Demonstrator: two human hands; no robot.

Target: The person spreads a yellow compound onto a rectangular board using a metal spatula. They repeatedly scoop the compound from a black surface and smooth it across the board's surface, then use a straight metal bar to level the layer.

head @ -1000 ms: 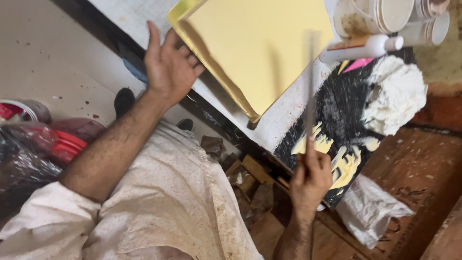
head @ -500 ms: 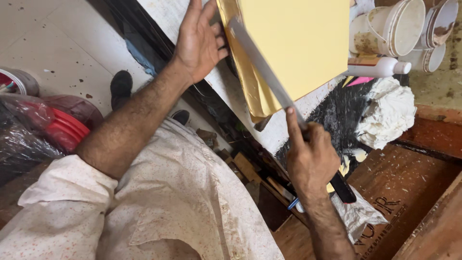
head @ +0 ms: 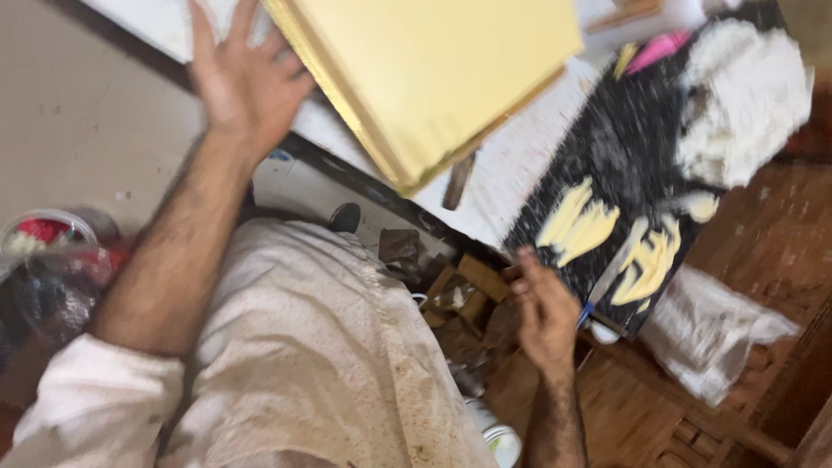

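Two hands – left hand (head: pixel 245 87), right hand (head: pixel 544 314) – one yellow board (head: pixel 433 74), one black palette (head: pixel 624 186), one palette knife (head: pixel 611 273), one white lump (head: pixel 745 104).

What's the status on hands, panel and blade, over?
Left hand open, flat against yellow panel edge. Right hand grips palette knife on black board. Nothing in the way.

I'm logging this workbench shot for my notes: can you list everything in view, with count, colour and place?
Board: one, yellow, top centre, tilted on the white surface.
White surface: one, under the board.
Black slab: one, smeared with yellow paste, right of centre.
White lump: one, upper right on the slab.
Pink object: one, top right, blurred.
Blade tool: one, pale, on the slab.
White cloth: one, lower right.
Left hand: open, against the board's edge.
Right hand: holding the blade tool.
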